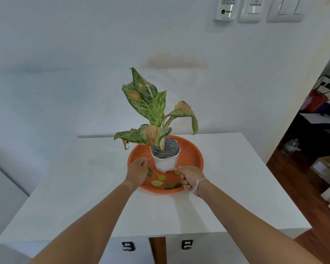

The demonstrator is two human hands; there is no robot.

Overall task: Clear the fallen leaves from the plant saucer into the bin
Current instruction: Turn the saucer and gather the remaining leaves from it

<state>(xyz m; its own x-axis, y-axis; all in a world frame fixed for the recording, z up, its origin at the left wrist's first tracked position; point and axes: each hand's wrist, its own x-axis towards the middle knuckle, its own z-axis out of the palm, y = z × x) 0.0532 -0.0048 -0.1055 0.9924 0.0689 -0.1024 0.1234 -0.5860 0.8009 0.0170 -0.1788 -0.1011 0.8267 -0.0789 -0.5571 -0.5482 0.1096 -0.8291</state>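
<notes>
An orange round saucer (192,155) sits on the white table (236,187). A white pot (165,162) with a speckled green plant (152,111) stands in it. Several small green and yellow fallen leaves (156,182) lie on the saucer's near side. My left hand (137,171) hovers over the saucer's left part, fingers curled, beside a dark leaf (150,171). My right hand (190,177) is curled at the saucer's near right rim, beside a small leaf (176,172). Whether either hand pinches a leaf is hidden. No bin is in view.
The table stands against a white wall (84,73). Two dark drawer handles (128,246) show below its front edge. A doorway at the right opens onto a wooden floor (286,168) with a red bag (315,102) and boxes.
</notes>
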